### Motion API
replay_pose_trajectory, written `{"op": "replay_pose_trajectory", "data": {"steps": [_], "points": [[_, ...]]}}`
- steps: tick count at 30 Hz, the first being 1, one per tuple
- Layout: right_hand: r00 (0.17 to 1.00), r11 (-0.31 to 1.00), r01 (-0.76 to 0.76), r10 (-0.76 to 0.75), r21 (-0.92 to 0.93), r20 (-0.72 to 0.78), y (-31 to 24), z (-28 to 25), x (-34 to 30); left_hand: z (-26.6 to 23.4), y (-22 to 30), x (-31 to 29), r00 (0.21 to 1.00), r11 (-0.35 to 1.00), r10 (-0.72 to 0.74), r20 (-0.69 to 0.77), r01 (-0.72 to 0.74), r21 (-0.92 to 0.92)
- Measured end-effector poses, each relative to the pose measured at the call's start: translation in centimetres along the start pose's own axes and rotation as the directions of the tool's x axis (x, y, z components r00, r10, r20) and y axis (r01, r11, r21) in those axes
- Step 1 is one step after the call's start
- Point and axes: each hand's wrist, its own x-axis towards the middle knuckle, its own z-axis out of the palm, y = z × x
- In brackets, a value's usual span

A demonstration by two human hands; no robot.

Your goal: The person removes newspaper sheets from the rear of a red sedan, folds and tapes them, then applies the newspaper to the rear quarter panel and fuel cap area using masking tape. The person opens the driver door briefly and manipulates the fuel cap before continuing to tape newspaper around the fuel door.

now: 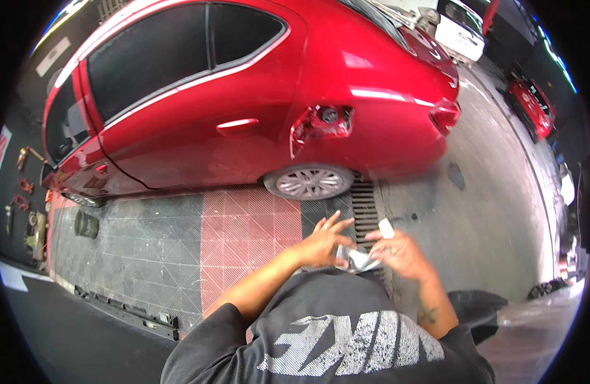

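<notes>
Your left hand (323,246) is in front of your shirt (343,339), its upper fingers spread; blur and overlap keep you from telling whether its thumb pinches the silvery-white item (359,259) or only touches it. That item lies between your two hands, low at your waist, and its edges are smeared and partly covered by fingers, so its kind is hard to make out. Your right hand (397,253) has its fingers curled, gripping a small white block (386,228) that sticks up above them; the block's lower end is hidden in your grasp.

Beyond your hands stands the red car (243,141), its roof cut off by the upper edge and its front crowded into the curved left rim. Its rear side has a ragged, broken-up patch (327,121) above the rear wheel (311,182). Your shirt covers part of the floor grate (365,208). At left, the dark bucket (87,224) stands on the tiles (151,249), its contents too dim to read.
</notes>
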Motion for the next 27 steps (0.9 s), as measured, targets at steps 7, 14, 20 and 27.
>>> {"op": "replay_pose_trajectory", "data": {"steps": [7, 14, 20, 27], "points": [[0.898, 0.985, -0.148, 0.097, -0.089, -0.43, -4.1, -7.7, -0.5, -3.1, 0.5, 3.2, 0.999, 0.662, -0.01, -0.052, -0.033, -0.749], [0.798, 0.987, -0.157, 0.143, 0.027, -0.585, -5.1, -8.6, 0.0, -7.8, -1.1, 1.2, 0.994, 0.67, -0.104, -0.027, 0.05, -0.741], [0.784, 0.989, -0.123, 0.148, 0.084, -0.603, -4.3, -9.3, 0.3, -7.3, 0.0, -2.1, 0.941, 0.898, -0.129, -0.314, -0.024, -0.44], [0.606, 0.735, 0.317, 0.329, 0.599, -0.724, 0.9, -9.2, 3.9, -6.5, -1.7, -4.8, 0.697, 0.811, -0.397, -0.597, -0.038, -0.583]]}}
